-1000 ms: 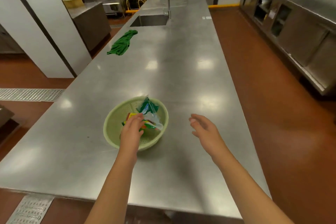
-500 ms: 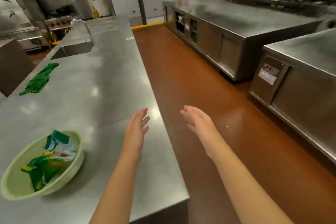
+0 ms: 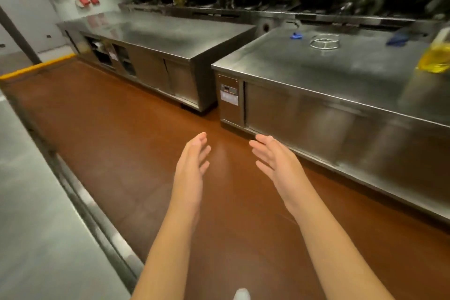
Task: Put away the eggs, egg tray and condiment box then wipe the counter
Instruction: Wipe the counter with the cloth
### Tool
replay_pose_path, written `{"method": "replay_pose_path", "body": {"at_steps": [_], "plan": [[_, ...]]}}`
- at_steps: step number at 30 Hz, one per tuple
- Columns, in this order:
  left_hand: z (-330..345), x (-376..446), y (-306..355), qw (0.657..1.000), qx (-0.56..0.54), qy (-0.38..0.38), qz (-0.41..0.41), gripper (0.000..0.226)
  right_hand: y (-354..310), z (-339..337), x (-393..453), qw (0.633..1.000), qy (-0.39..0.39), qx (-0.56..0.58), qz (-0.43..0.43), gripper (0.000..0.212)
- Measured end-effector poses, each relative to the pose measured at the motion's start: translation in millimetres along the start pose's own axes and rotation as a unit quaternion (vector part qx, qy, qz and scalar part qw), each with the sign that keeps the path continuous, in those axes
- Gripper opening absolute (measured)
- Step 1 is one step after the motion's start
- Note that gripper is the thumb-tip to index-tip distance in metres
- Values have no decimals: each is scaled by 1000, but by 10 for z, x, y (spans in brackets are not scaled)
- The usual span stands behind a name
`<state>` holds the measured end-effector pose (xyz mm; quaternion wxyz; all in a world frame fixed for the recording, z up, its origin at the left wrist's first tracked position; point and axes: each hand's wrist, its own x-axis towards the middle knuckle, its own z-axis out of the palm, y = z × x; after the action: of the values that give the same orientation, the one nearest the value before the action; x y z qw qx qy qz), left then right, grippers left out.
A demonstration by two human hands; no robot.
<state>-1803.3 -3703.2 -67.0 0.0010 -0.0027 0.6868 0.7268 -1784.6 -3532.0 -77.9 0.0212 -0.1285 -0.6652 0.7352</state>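
My left hand (image 3: 192,165) and my right hand (image 3: 275,161) are held out side by side over the brown floor (image 3: 121,134), palms facing each other, fingers apart, both holding nothing. The steel counter (image 3: 31,214) I was working at shows only as a strip at the left edge. No eggs, egg tray, condiment box or cloth are in view. The picture is blurred by motion.
Across the aisle stand two steel cabinets: one on the right (image 3: 341,75) carrying a wire ring stand (image 3: 325,41), blue items (image 3: 295,36) and a yellow bottle (image 3: 435,58), another further back (image 3: 165,39). A cooking range with woks (image 3: 267,0) runs along the back wall.
The view has swung right, away from the counter to the aisle and cabinets. My left hand left the green basket with packets, which is now out of view. Both hands stay empty.
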Motion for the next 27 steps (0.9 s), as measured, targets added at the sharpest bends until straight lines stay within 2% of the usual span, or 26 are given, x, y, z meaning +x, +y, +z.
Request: {"method": "replay_pose_path", "body": {"at_steps": [2,6,13,21,25,27], "plan": [[266,193,-113,999,-12,-28,-13,45,31,-228,156,999,37,9,0,46],[816,670,-366,993,-31,-100,-55,41,-1,-673,540,993,120,14,-4,46],[1841,1450,-417,967,-61,-240,-61,35,-141,-1484,914,963,265,34,-25,40],[3084,1370,-594,919,-12,-385,-89,37,89,-2549,606,904,417,89,-13,44],[3760,1270,-597,900,26,-427,-81,56,97,-3202,576,883,448,138,-38,40],[4130,1238,-535,896,40,-438,-59,55,38,-3576,619,875,452,165,-61,38]]}}
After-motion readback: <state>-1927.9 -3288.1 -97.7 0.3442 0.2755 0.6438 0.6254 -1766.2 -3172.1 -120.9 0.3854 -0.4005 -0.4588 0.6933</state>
